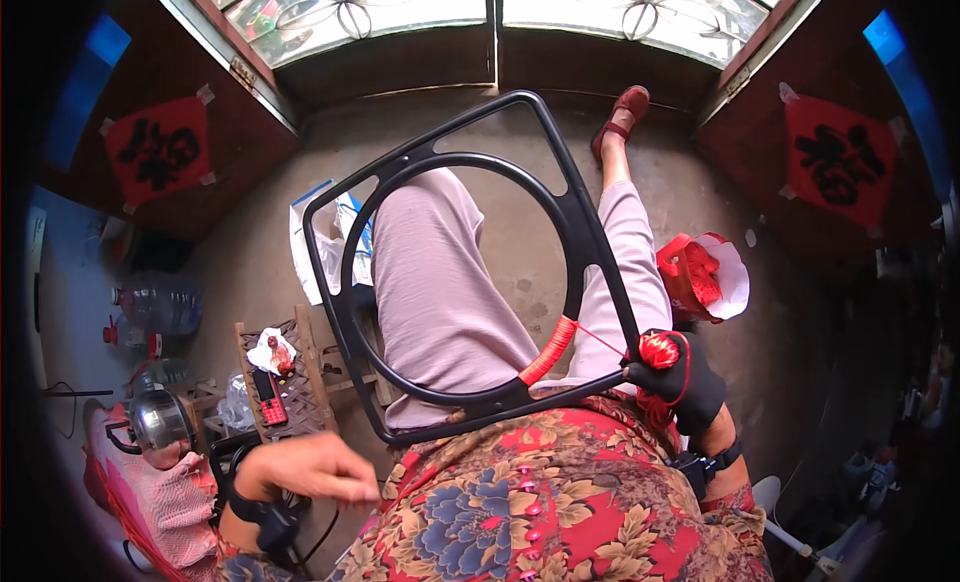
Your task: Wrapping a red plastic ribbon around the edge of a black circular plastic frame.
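A black frame [590, 217] with a large round opening rests tilted across my thighs. Shiny red cord [549, 352] is wound closely round part of the ring's lower right. From this wrapping one strand runs to a ball of red cord [660, 351] in my right hand [695, 384]. That hand wears a black glove; its fingers are closed round the ball beside the frame's lower right corner. My bare left hand [318, 466] is to the left of my lap, apart from the frame, with loosely bent fingers and nothing visible in them.
At left, a small wooden stool [310, 382] carries a red phone [269, 397] and a crumpled tissue [270, 352]. A metal kettle [160, 422] and plastic bottles [155, 310] are farther left. A red bag [695, 277] stands by my right leg. Glazed doors [385, 67] are ahead.
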{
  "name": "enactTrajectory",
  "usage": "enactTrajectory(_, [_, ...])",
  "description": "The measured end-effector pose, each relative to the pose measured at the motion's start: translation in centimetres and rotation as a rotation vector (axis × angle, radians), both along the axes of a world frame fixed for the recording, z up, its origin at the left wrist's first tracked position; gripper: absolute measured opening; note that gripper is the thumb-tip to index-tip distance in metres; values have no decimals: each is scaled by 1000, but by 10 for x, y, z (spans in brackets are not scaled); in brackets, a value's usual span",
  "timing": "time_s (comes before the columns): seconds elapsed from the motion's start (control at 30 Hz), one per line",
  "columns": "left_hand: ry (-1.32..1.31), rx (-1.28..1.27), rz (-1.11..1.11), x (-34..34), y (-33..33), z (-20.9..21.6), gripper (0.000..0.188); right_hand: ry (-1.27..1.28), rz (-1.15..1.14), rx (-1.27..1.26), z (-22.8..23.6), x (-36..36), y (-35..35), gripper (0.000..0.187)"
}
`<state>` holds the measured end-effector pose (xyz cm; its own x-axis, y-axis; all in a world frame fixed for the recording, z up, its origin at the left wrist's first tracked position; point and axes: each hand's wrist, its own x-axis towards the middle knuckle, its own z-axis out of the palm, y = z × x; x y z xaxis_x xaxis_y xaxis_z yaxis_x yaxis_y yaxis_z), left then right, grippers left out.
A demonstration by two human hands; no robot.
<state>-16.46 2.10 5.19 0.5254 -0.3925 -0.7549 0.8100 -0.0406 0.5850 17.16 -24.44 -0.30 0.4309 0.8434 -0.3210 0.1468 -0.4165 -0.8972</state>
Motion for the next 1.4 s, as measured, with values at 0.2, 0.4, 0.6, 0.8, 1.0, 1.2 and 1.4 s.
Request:
enactTrajectory(0.2, [-845,471,369,129,-23,-44,32,-74,50,55,5,0,5,17])
enactTrajectory(0.4, [-330,-307,727,189,-70,-76,36,-25,11,59,1,6,5,16])
enactTrajectory(0.6, [-322,-416,1052,170,-79,-93,33,-49,65,117,-4,8,19,15])
enactTrajectory(0.8, [-356,-277,1082,173,-77,-98,30,60,37,-10,-13,19,15,19])
enactTrajectory(1.0, [-275,-250,943,164,-69,-98,27,191,-195,-236,-12,32,-9,23])
enactTrajectory(1.2, [-295,-281,1011,162,-80,-101,26,171,-448,-127,-25,48,-28,23])
enactTrajectory(1.4, [-306,-239,998,159,-83,-105,26,370,-168,156,-6,0,17,23])
